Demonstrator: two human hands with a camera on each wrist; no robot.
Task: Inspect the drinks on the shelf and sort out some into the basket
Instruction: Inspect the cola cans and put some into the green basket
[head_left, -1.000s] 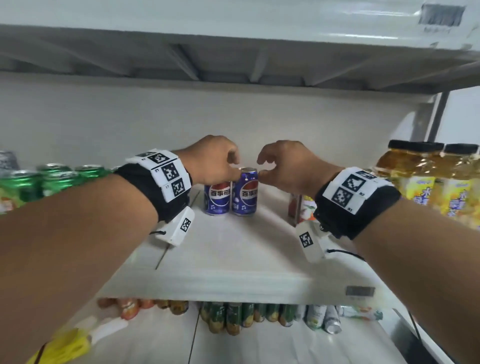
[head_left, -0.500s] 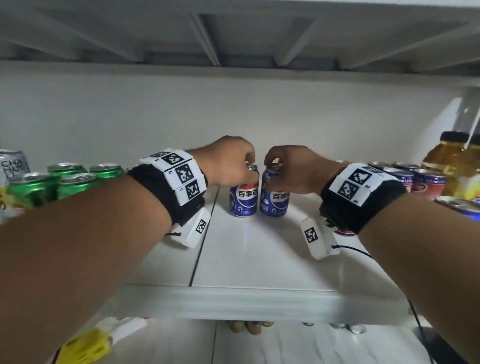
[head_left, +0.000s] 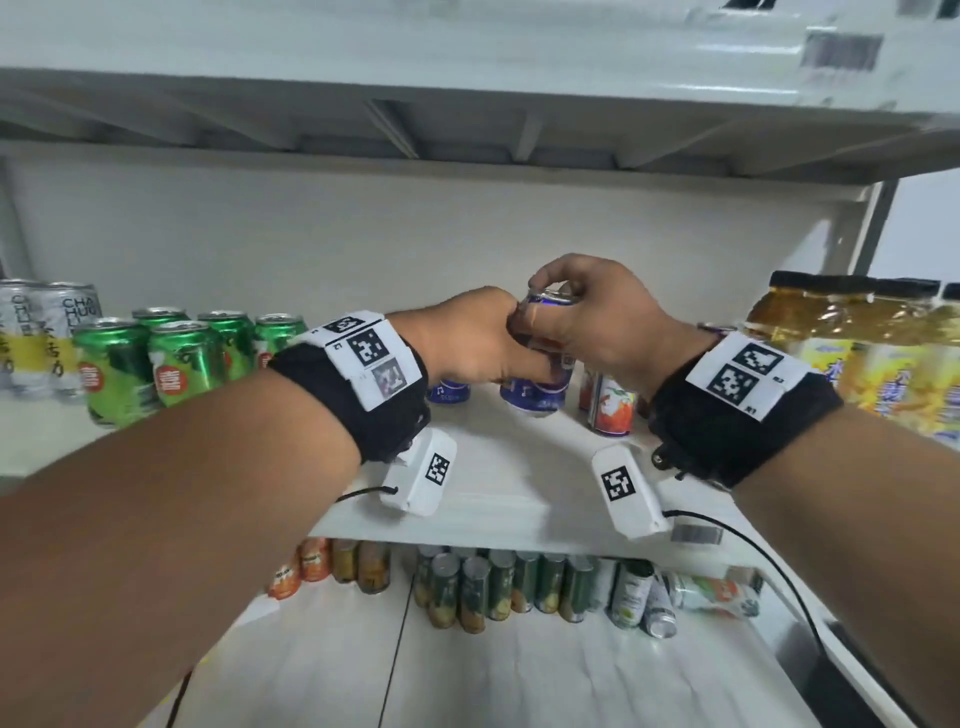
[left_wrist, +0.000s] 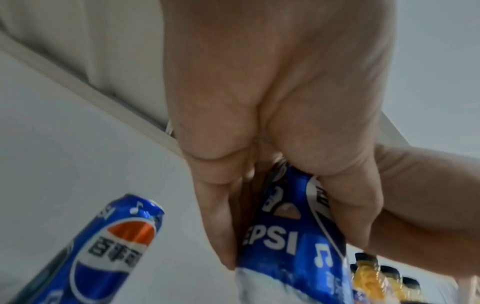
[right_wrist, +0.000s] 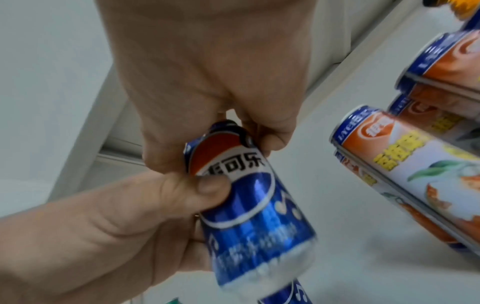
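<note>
While both hands meet over the middle shelf (head_left: 483, 499), a blue Pepsi can (head_left: 537, 395) is held between them, lifted off the shelf and tilted. The left hand (head_left: 467, 338) wraps the can's body: fingers (left_wrist: 215, 222) on one side, thumb on the other, seen in the left wrist view. The right hand (head_left: 597, 317) takes the can near its top, w/ thumb (right_wrist: 207, 185) pressing the label and fingers curled over the rim. So both hands are gripping the same can.

A 2nd Pepsi can (head_left: 449, 391) stands on the shelf just beside it, mostly hidden behind the left hand in the head view. To the right stand orange-label cans (head_left: 613, 410), and further right, yellow juice bottles (head_left: 831, 343) w/ dark caps. On the left are green cans (head_left: 176, 358) in a group and, behind them, white cans (head_left: 47, 332). The lower shelf (head_left: 519, 675) carries a row of mixed cans and bottles, one can (head_left: 711, 595) lying on its side at the right end. The basket is not in view.
</note>
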